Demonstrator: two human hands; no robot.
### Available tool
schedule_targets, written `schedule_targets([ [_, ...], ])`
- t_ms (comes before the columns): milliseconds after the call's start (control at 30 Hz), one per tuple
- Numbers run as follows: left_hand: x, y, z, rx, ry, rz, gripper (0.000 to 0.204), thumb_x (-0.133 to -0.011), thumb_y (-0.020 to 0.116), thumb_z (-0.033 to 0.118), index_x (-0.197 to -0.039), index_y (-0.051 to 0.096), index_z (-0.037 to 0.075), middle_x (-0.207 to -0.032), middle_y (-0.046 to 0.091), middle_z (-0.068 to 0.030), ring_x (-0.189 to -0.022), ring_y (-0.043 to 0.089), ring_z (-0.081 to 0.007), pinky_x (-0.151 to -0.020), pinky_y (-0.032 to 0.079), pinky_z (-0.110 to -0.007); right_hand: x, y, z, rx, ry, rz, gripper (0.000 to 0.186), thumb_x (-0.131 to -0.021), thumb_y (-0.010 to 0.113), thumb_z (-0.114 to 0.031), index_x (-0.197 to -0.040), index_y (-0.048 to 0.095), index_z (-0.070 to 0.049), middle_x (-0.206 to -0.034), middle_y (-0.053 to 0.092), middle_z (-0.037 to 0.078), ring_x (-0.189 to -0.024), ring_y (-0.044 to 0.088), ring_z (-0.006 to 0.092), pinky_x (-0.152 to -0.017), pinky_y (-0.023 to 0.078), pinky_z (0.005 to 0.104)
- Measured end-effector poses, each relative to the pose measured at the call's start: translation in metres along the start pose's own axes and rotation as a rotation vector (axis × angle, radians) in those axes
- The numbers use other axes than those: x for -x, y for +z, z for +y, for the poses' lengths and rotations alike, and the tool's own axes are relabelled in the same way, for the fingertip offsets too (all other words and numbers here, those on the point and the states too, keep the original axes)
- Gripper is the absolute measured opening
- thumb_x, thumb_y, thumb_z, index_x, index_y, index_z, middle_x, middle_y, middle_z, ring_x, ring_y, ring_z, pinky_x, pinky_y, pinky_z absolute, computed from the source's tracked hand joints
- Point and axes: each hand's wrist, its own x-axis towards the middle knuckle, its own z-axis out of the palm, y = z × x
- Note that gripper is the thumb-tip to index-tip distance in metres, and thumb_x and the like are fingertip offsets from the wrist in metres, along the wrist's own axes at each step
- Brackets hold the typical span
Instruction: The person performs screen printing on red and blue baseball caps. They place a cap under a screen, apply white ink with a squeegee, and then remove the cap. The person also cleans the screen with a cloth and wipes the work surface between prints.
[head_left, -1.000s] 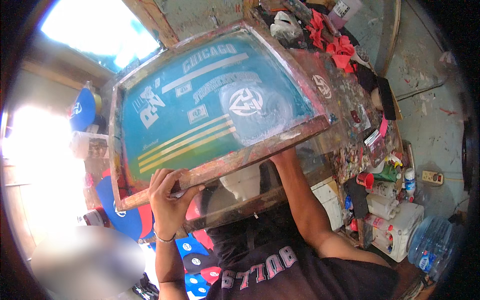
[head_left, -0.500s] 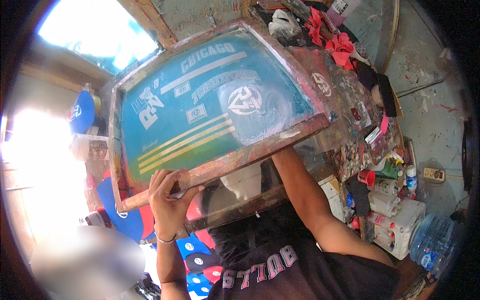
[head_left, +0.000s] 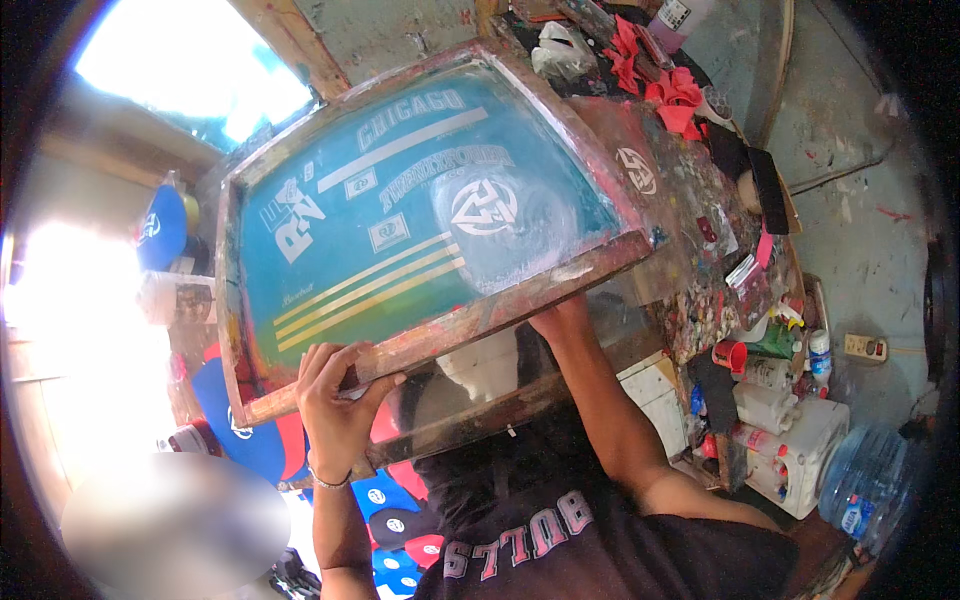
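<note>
A wooden-framed printing screen [head_left: 340, 225] with teal mesh and pale stencilled designs tilts up before me, its near edge raised. My left hand [head_left: 338, 400] grips that near edge at the left, fingers over the top and thumb at the side. Under the screen reaches my right hand [head_left: 562, 318]; only its back and wrist show below the rail, and the fingers are hidden. Beneath the frame lies a glossy dark board [head_left: 480, 395] with a pale patch on it.
A paint-stained table [head_left: 715, 300] extends to the right, with red cloths [head_left: 677, 95] at its far end. Bottles, a white jerrycan [head_left: 800, 450] and a big blue water bottle [head_left: 872, 475] stand at the right. Blue and red caps [head_left: 400, 520] lie at lower left.
My right hand has drawn back a little toward me and left, so more of it shows below the rail. The left hand keeps its hold on the screen.
</note>
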Motion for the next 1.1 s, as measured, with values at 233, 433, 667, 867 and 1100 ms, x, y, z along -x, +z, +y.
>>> schedule_targets([
  [233, 0.006, 0.008, -0.010, 0.060, -0.030, -0.002, 0.045, -0.061, 0.094, 0.014, -0.098, 0.072, -0.001, -0.084, 0.061, -0.0098, -0.079, 0.055, -0.0282, -0.071, 0.046, -0.037, 0.097, -0.003, -0.115, 0.116, 0.483, -0.162, 0.021, -0.096, 0.066, -0.006, -0.116, 0.071, -0.003, -0.107, 0.071, 0.007, -0.101, 0.066, 0.0158, -0.092, 0.053, 0.0313],
  [433, 0.012, 0.021, -0.012, 0.013, -0.033, -0.005, 0.043, -0.059, 0.093, 0.009, -0.095, 0.072, -0.001, -0.083, 0.058, -0.0100, -0.079, 0.053, -0.0289, -0.070, 0.045, -0.038, 0.032, -0.050, -0.265, 0.345, 0.187, -0.172, 0.022, -0.092, 0.072, -0.011, -0.113, 0.072, -0.006, -0.106, 0.073, 0.003, -0.095, 0.067, 0.0118, -0.084, 0.055, 0.0297],
  [667, 0.012, 0.028, -0.014, 0.029, -0.122, -0.023, 0.042, -0.060, 0.091, 0.007, -0.096, 0.071, -0.001, -0.084, 0.058, -0.0106, -0.081, 0.053, -0.0298, -0.071, 0.044, -0.039, -0.215, -0.145, -0.272, 1.090, -0.243, 0.291, 0.030, -0.092, 0.073, -0.024, -0.114, 0.074, -0.003, -0.107, 0.077, 0.013, -0.098, 0.072, 0.0260, -0.087, 0.054, 0.0364],
  [867, 0.018, 0.026, -0.024, 0.069, -0.078, 0.003, 0.045, -0.059, 0.091, 0.008, -0.097, 0.070, -0.001, -0.085, 0.059, -0.0104, -0.083, 0.053, -0.0304, -0.072, 0.044, -0.039, -0.265, -0.175, -0.316, 1.712, -0.212, 0.113, 0.040, -0.082, 0.078, -0.028, -0.118, 0.074, -0.010, -0.116, 0.074, 0.017, -0.107, 0.071, 0.0379, -0.093, 0.055, 0.0469],
  [1100, 0.019, 0.022, -0.019, 0.080, -0.204, -0.031, 0.045, -0.058, 0.092, 0.009, -0.094, 0.068, -0.001, -0.086, 0.060, -0.0102, -0.084, 0.054, -0.0314, -0.075, 0.044, -0.039, -0.283, -0.216, -0.269, 2.244, -0.108, -0.158, 0.055, -0.069, 0.086, -0.023, -0.120, 0.073, -0.006, -0.101, 0.074, 0.022, -0.101, 0.071, 0.0388, -0.090, 0.056, 0.0465],
])
